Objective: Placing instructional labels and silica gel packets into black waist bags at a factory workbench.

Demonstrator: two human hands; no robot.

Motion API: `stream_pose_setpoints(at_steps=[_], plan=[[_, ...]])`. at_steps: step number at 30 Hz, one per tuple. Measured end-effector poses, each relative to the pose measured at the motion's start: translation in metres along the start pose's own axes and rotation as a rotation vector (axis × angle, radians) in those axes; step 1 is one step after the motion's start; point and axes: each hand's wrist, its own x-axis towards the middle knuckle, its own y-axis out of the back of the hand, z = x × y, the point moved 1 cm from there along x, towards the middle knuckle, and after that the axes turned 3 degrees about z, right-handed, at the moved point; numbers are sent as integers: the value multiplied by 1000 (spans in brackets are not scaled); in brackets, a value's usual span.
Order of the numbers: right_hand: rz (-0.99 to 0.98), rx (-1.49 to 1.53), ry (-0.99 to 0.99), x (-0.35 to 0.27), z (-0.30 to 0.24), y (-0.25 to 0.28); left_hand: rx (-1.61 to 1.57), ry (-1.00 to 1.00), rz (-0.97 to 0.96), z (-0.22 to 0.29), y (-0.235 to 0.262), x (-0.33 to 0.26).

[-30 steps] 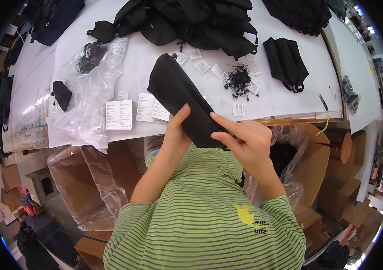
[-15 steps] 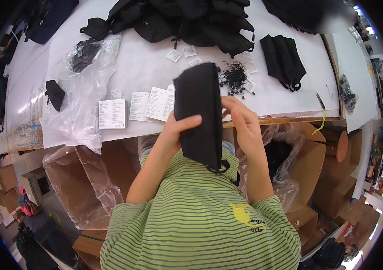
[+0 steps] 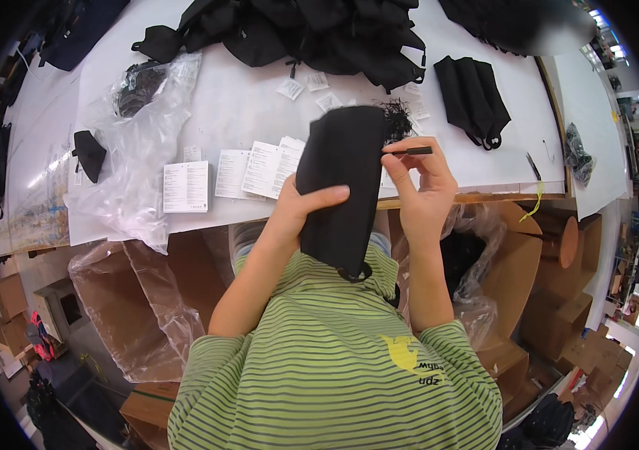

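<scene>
My left hand [image 3: 298,210] grips a black fabric pouch [image 3: 340,180] from its left side, the thumb lying across its front. The pouch is held up in front of my chest, with a small loop [image 3: 357,274] at its lower end. At the pouch's right edge, my right hand [image 3: 426,184] pinches a short, thin black pull tab [image 3: 414,151] between thumb and fingers. I cannot tell whether the tab is joined to the pouch. Behind the pouch lies a heap of small black corded pieces [image 3: 397,124], partly hidden by it.
A pile of black pouches [image 3: 304,37] covers the table's far side. Folded pouches [image 3: 472,101] lie at the right, near thread snips [image 3: 534,167]. White printed cards [image 3: 186,186] and clear plastic bags [image 3: 136,142] are at the left. Open cardboard boxes [image 3: 128,300] stand below the table edge.
My right hand has moved up and slightly right, and the black tab now shows in its fingers. The pouch has tilted and shifted a little to the right.
</scene>
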Motion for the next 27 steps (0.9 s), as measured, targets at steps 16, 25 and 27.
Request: stream_pose_setpoints(at_steps=[16,25,27], plan=[[-447,81,-142,-41,-34,-11,-532,22,-23,28,23,17],[-492,12,-87,-41,-33,-8,-446,-21,-30,23,30,18],[-417,-32,-6,-30,-41,-7,-360,-57,18,25,27,12]])
